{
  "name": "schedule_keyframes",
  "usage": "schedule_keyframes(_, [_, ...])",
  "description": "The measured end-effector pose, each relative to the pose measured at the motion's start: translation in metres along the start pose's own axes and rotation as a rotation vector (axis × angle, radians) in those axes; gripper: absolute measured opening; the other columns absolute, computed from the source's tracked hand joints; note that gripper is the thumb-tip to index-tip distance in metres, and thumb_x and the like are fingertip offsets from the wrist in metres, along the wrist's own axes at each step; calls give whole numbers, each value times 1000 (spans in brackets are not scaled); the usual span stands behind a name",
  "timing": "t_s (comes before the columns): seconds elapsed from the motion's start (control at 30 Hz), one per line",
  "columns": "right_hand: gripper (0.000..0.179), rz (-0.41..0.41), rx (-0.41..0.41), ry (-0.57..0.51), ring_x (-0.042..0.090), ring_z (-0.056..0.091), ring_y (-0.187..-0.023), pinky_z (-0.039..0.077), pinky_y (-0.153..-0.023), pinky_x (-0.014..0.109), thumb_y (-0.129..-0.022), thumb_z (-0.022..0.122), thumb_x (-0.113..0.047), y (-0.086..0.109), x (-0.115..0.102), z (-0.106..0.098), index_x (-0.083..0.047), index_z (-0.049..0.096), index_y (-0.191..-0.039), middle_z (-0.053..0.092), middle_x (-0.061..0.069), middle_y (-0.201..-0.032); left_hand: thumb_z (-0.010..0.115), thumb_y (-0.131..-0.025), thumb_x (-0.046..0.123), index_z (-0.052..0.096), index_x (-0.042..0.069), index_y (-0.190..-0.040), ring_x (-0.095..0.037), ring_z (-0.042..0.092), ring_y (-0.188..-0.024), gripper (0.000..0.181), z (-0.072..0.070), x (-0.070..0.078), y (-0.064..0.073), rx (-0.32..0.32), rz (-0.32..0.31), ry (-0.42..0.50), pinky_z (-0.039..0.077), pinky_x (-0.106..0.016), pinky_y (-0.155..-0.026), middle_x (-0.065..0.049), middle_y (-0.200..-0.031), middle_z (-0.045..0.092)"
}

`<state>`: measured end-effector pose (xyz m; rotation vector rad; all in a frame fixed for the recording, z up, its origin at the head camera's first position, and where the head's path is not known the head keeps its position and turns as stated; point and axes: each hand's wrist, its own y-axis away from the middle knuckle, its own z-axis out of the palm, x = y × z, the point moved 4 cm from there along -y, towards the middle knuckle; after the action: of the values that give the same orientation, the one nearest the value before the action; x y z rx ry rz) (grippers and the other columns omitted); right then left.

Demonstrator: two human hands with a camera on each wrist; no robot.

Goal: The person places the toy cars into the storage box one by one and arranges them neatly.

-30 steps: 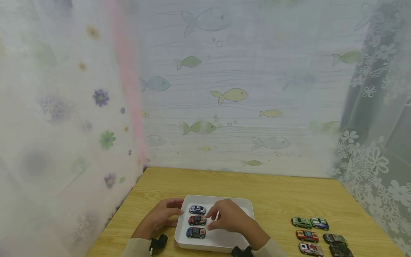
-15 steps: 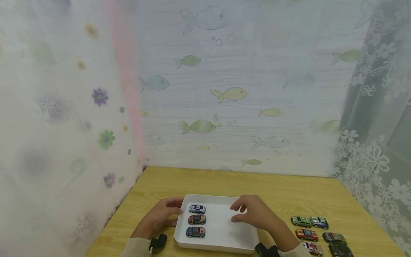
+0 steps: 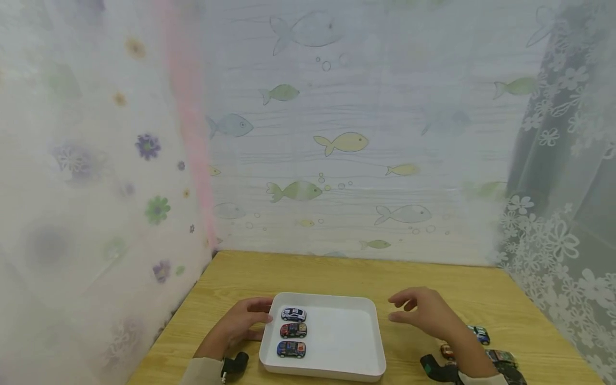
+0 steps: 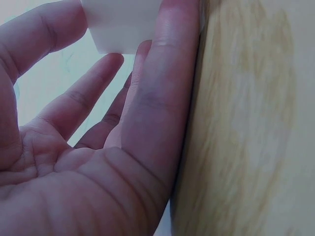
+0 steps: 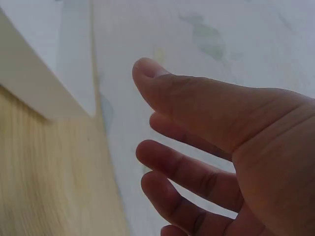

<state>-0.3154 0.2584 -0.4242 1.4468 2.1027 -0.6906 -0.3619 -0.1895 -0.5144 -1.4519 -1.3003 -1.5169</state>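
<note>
A white rectangular tray (image 3: 344, 337) sits on the wooden table. Along its left side are three toy cars in a column: a white one (image 3: 293, 314), a red and black one (image 3: 293, 330) and a blue and black one (image 3: 291, 349). My left hand (image 3: 240, 323) rests at the tray's left edge; in the left wrist view its extended fingers and thumb reach the tray's white wall (image 4: 120, 24). Just off the tray's right side, my right hand (image 3: 428, 313) hovers with loosely bent fingers. The right wrist view shows nothing between its thumb (image 5: 182, 98) and fingers.
More toy cars lie to the right, partly hidden by the right forearm, among them a blue and white one (image 3: 481, 335) and a dark green one (image 3: 501, 357). A fish-patterned curtain (image 3: 346, 176) hangs behind the table (image 3: 308, 270).
My right hand has moved away from the cars in the tray, rightward past the tray's edge towards the other cars. My left hand has stayed at the tray.
</note>
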Motion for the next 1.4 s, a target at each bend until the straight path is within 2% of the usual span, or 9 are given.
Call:
schedule_keyframes(0.1, [42,52,12,-29,19,66,-96,57,-71,31,-86,83,-41,7,13,-14,-16,77,-119,74,10,-118,77,-92,16,53,4,-149,-23,69,-109,63,-1,0,1,2,-1,-5,64,-48,-82,-19,-146,58])
schedule_keyframes(0.3, [46,102,26,-56,22,67,-96,59,-73,36,-92,79,-37,19,45,-38,-8,73,-127,72,16,-120,77,-93,17,53,3,-148,-23,69,-110,62,1,1,2,-1,11,-12,64,-47,-83,-18,-146,58])
schedule_keyframes(0.5, [52,157,1,-88,24,69,-99,60,-74,36,-94,77,-35,29,79,-50,-2,68,-133,70,21,-124,76,-93,16,54,3,-148,-23,69,-111,60,1,2,3,2,12,-10,64,-47,-83,-20,-147,56])
schedule_keyframes(0.7, [52,190,-40,-82,25,67,-98,59,-73,37,-94,76,-32,40,102,-61,0,67,-134,70,23,-125,76,-93,15,53,2,-148,-24,68,-111,61,1,3,4,5,14,-7,64,-47,-84,-21,-147,56])
schedule_keyframes(0.8, [50,198,-58,-45,32,66,-102,59,-77,43,-94,77,-32,44,112,-64,0,69,-131,70,23,-126,76,-93,15,53,2,-148,-24,68,-111,61,2,4,4,3,12,-7,64,-48,-84,-21,-148,56])
schedule_keyframes(0.97, [47,229,-81,-22,52,59,-119,58,-88,56,-91,79,-32,50,124,-63,-3,73,-127,69,23,-130,77,-93,15,53,2,-148,-24,69,-111,61,2,3,2,-7,12,-2,64,-48,-84,-21,-147,56])
schedule_keyframes(1.07, [45,239,-90,-12,56,56,-123,57,-90,59,-91,80,-33,50,128,-62,-4,74,-125,66,26,-133,76,-93,14,53,2,-148,-24,69,-111,60,1,2,1,-15,16,2,64,-48,-85,-20,-146,57])
schedule_keyframes(1.27, [43,208,-126,-51,55,57,-120,60,-84,54,-91,80,-27,50,131,-59,-1,73,-125,64,31,-133,75,-94,14,53,2,-148,-24,68,-111,60,0,1,0,-24,23,6,64,-48,-84,-20,-146,57])
schedule_keyframes(1.4, [43,225,-139,-50,41,65,-110,60,-79,46,-89,82,-30,50,131,-57,-3,75,-121,69,24,-126,76,-94,15,53,2,-148,-23,68,-111,60,-1,0,0,-21,26,-2,64,-48,-84,-19,-144,58])
